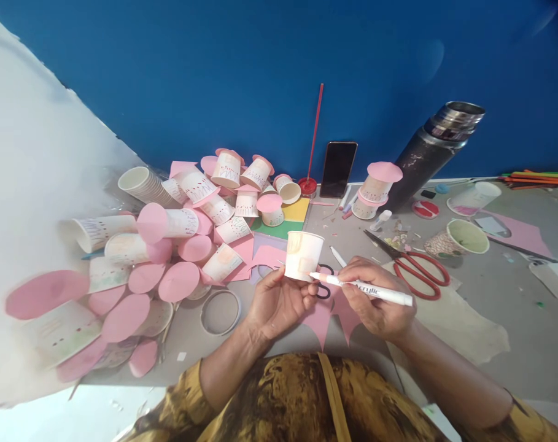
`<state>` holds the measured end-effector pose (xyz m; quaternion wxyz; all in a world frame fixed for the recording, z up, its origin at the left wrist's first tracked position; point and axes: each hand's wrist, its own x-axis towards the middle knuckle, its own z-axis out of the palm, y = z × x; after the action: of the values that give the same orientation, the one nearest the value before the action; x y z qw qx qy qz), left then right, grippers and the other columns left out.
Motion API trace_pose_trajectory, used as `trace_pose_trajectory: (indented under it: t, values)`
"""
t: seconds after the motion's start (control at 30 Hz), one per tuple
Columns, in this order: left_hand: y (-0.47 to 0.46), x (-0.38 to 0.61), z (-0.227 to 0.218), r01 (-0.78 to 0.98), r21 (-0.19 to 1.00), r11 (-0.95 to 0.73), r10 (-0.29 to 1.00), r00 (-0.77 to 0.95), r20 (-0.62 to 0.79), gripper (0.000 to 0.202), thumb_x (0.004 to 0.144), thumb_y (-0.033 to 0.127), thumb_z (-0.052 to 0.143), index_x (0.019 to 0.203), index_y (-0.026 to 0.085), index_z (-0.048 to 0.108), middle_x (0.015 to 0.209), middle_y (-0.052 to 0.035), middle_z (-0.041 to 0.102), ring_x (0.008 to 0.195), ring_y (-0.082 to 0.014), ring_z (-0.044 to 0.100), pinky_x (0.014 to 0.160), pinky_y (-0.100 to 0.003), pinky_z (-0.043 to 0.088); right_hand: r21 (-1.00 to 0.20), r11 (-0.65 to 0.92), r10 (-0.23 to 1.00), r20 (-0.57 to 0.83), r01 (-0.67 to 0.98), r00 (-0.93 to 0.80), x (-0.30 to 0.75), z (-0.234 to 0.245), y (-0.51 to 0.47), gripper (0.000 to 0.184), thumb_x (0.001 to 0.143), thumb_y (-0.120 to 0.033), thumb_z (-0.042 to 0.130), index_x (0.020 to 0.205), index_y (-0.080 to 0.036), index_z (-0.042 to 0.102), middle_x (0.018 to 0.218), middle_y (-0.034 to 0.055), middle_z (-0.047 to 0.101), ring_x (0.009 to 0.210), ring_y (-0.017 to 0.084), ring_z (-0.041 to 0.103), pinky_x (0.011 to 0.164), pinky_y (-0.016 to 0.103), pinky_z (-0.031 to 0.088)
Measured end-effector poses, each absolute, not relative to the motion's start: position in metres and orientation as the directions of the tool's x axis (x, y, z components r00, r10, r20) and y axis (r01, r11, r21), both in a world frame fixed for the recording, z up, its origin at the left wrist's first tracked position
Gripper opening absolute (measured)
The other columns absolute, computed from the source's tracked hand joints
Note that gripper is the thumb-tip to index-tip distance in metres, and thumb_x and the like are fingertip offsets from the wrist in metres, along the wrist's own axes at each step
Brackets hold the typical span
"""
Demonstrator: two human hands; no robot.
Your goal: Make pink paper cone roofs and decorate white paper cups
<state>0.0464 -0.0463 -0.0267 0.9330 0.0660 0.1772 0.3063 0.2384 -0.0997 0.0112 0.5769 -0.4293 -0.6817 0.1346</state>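
Observation:
A white paper cup (301, 252) with faint peach-coloured marks on its side stands upright in my left hand (281, 304), whose fingers curl round its base. My right hand (375, 301) is closed on a white acrylic marker (375, 291). The marker's tip meets the lower right of the cup's wall, or comes very close to it. Behind the cup lies a pair of scissors with black handles (323, 291), partly hidden. Pieces of pink paper (318, 325) lie on the table under my hands.
Decorated cups with pink paper discs (180, 282) crowd the left side. A tape roll (220, 312) lies left of my left hand. Red-handled scissors (421, 276), a dark flask (419, 156) and a cup (460, 238) are on the right. A phone (338, 169) leans against the blue wall.

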Motion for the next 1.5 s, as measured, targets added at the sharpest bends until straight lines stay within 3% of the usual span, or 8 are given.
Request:
trace_pose_trajectory:
  t: [0.23, 0.5, 0.77, 0.97, 1.5]
  values:
    - [-0.0452, 0.0463, -0.0251, -0.547, 0.202, 0.813, 0.583, 0.767, -0.268, 0.045, 0.086, 0.033, 0.069, 0.116, 0.0, 0.07, 0.097, -0.0171, 0.074, 0.081, -0.0206, 0.071, 0.076, -0.028, 0.057, -0.729, 0.548, 0.782, 0.621, 0.41, 0.059, 0.2419, 0.0067, -0.1006, 0.009, 0.089, -0.015, 0.062, 0.091, -0.021, 0.067, 0.08, 0.0053, 0.072, 0.07, 0.019, 0.068, 0.064, 0.033, 0.054]
    - [-0.0451, 0.0473, -0.0241, -0.537, 0.218, 0.815, 0.579, 0.76, -0.295, 0.048, 0.084, 0.034, 0.071, 0.115, -0.003, 0.068, 0.095, -0.0182, 0.074, 0.079, -0.0197, 0.069, 0.074, -0.027, 0.055, -0.777, 0.549, 0.786, 0.605, 0.309, 0.125, 0.2441, 0.0017, -0.1031, 0.013, 0.091, -0.013, 0.061, 0.098, -0.021, 0.067, 0.076, 0.0009, 0.066, 0.064, 0.016, 0.06, 0.06, 0.031, 0.048]
    - [-0.0486, 0.0507, -0.0228, -0.537, 0.289, 0.793, 0.607, 0.738, -0.293, 0.034, 0.083, 0.03, 0.073, 0.103, 0.002, 0.074, 0.094, -0.0156, 0.075, 0.08, -0.0201, 0.069, 0.072, -0.028, 0.053, -0.705, 0.576, 0.754, 0.653, 0.414, 0.063, 0.2387, 0.0064, -0.1018, 0.014, 0.09, -0.011, 0.063, 0.098, -0.022, 0.068, 0.083, 0.004, 0.073, 0.074, 0.019, 0.068, 0.067, 0.032, 0.054]
    - [-0.0497, 0.0506, -0.0215, -0.537, 0.306, 0.786, 0.614, 0.738, -0.28, 0.038, 0.082, 0.032, 0.076, 0.105, 0.002, 0.075, 0.094, -0.0153, 0.076, 0.081, -0.0204, 0.069, 0.072, -0.027, 0.053, -0.66, 0.603, 0.729, 0.684, 0.448, 0.025, 0.2402, 0.0088, -0.1012, 0.016, 0.088, -0.01, 0.063, 0.097, -0.023, 0.067, 0.081, 0.0031, 0.074, 0.071, 0.019, 0.069, 0.068, 0.033, 0.056]
    - [-0.0474, 0.0468, -0.0216, -0.512, 0.253, 0.821, 0.569, 0.767, -0.295, 0.044, 0.086, 0.036, 0.07, 0.11, -0.001, 0.072, 0.095, -0.0181, 0.076, 0.079, -0.0204, 0.07, 0.075, -0.028, 0.055, -0.729, 0.563, 0.752, 0.647, 0.389, 0.124, 0.2409, 0.0048, -0.0999, 0.013, 0.089, -0.01, 0.059, 0.09, -0.021, 0.066, 0.076, 0.0032, 0.067, 0.066, 0.018, 0.064, 0.06, 0.032, 0.051]
